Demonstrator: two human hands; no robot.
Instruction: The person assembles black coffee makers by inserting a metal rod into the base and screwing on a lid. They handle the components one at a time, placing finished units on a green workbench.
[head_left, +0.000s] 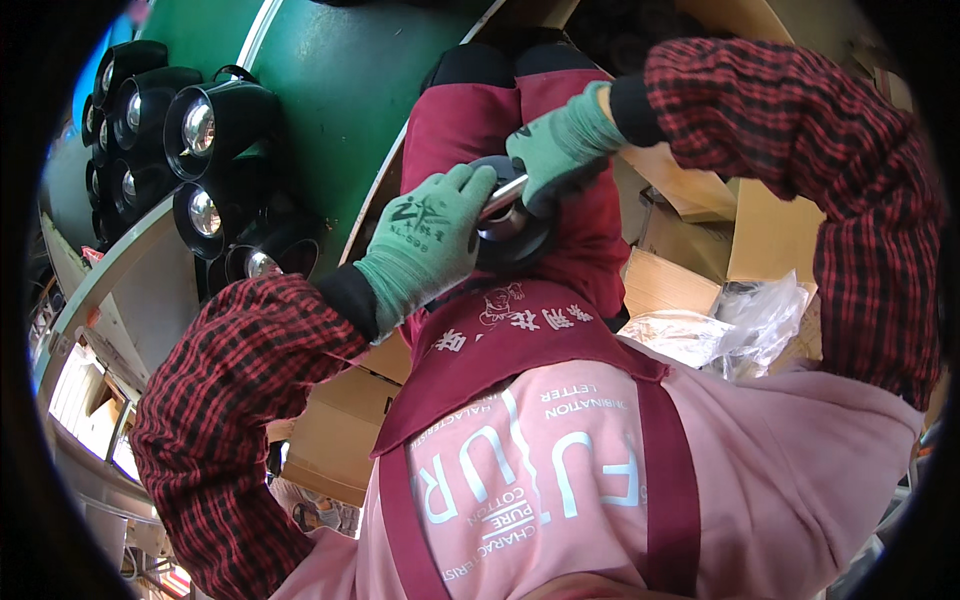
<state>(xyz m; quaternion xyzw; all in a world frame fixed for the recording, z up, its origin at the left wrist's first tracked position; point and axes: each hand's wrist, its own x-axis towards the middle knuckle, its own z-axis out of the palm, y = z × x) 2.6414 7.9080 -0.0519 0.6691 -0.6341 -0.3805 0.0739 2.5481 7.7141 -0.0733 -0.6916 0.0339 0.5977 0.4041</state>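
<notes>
A black round housing (515, 250) rests on my lap, with a silver bar-like piece (503, 197) across its opening. At the silver piece's left end, my left hand (430, 232), in a green glove, is closed with its fingers curled over the housing's edge. My right hand (563, 145), gloved alike, closes around the other end, fingertips bent down toward the housing. A shiny rounded part shows inside the housing below the silver piece. The gloves hide both ends of that piece, so its full shape cannot be made out.
Several black housings with shiny domes (199, 127) stand on the green tabletop (370, 70) to the left, its pale edge beside my legs. At the right are open cardboard boxes (770, 235) and crumpled clear plastic (760, 320). Another cardboard box (335, 435) sits at my left side.
</notes>
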